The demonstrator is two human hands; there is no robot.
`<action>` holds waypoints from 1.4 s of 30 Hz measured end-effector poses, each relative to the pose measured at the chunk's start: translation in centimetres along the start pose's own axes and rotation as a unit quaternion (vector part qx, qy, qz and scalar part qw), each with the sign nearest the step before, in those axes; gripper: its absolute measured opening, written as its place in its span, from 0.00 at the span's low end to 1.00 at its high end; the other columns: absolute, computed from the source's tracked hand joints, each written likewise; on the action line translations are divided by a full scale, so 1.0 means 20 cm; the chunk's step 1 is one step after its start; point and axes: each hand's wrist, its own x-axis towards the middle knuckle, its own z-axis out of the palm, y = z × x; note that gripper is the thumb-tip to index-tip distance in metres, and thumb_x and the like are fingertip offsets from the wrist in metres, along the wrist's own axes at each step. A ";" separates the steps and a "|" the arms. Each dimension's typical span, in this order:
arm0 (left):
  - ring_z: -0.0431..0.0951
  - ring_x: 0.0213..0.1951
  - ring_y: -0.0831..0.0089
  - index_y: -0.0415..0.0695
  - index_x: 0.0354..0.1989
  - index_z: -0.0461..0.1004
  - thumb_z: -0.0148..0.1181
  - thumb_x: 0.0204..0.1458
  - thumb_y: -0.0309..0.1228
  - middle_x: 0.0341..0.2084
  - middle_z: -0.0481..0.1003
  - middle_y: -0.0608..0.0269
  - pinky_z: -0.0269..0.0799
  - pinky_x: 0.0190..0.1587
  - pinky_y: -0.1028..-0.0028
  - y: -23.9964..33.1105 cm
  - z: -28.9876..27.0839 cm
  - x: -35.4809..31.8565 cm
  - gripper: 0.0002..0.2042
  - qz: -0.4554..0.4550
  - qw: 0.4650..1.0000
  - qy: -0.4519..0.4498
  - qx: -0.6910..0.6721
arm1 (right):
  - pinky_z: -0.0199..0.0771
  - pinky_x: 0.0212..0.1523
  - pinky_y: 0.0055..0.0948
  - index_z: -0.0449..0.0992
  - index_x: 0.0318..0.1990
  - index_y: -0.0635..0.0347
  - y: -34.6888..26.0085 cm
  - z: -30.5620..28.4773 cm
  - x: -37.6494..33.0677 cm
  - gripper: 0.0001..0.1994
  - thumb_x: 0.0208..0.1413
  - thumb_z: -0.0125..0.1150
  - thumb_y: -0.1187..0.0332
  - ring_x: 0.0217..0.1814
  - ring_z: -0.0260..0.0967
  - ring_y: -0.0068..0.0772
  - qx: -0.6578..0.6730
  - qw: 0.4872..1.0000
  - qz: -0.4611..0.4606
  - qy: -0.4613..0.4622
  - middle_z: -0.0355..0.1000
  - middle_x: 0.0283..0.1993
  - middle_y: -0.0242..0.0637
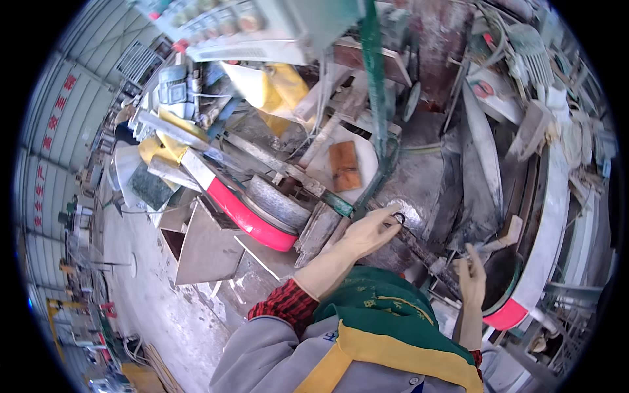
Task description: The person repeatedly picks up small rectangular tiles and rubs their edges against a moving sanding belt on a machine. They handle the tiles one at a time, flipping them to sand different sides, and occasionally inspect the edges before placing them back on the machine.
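My left hand point(368, 232) is closed, with a small black ring point(399, 217) pinched at its fingertips. It is above the dirty metal frame of a machine. My right hand point(470, 278) is lower and to the right, its fingers curled together near a rusty bar point(426, 255); whatever they hold is too small to make out. Left of my left hand stands a wheel point(278, 202) under a red-and-white curved guard point(249, 219). An orange-brown block point(345, 166) lies on a pale plate just beyond that hand.
A green upright post point(373, 72) rises ahead of me. At the upper left hangs a control panel point(229, 26) with several knobs. Yellow and white sheets point(275, 88) lie beyond the wheel. A second curved guard with a red end point(506, 315) borders my right side. A grey cabinet point(209, 245) stands left.
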 end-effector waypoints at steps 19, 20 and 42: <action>0.67 0.64 0.57 0.32 0.69 0.54 0.47 0.62 0.20 0.58 0.72 0.46 0.55 0.68 0.63 0.43 -1.90 0.03 0.26 0.419 0.811 0.407 -0.033 | 0.74 0.40 0.44 0.75 0.58 0.45 -0.74 1.30 0.36 0.21 0.56 0.57 0.59 0.37 0.75 0.54 -0.268 0.886 -0.276 -0.260 0.78 0.34 0.46; 0.66 0.65 0.55 0.31 0.69 0.54 0.48 0.61 0.20 0.58 0.72 0.45 0.52 0.69 0.61 0.49 -1.94 0.04 0.27 0.431 0.798 0.417 0.051 | 0.73 0.37 0.46 0.75 0.58 0.46 -0.80 1.32 0.32 0.21 0.56 0.57 0.60 0.35 0.74 0.54 -0.269 0.882 -0.273 -0.274 0.76 0.32 0.45; 0.68 0.38 0.49 0.39 0.56 0.68 0.57 0.49 0.24 0.39 0.72 0.51 0.65 0.44 0.60 0.86 -1.94 0.18 0.23 0.393 0.666 0.513 0.372 | 0.74 0.43 0.27 0.73 0.61 0.54 -0.29 0.66 0.33 0.22 0.58 0.60 0.65 0.40 0.74 0.29 -0.294 0.919 -0.125 -0.231 0.79 0.39 0.43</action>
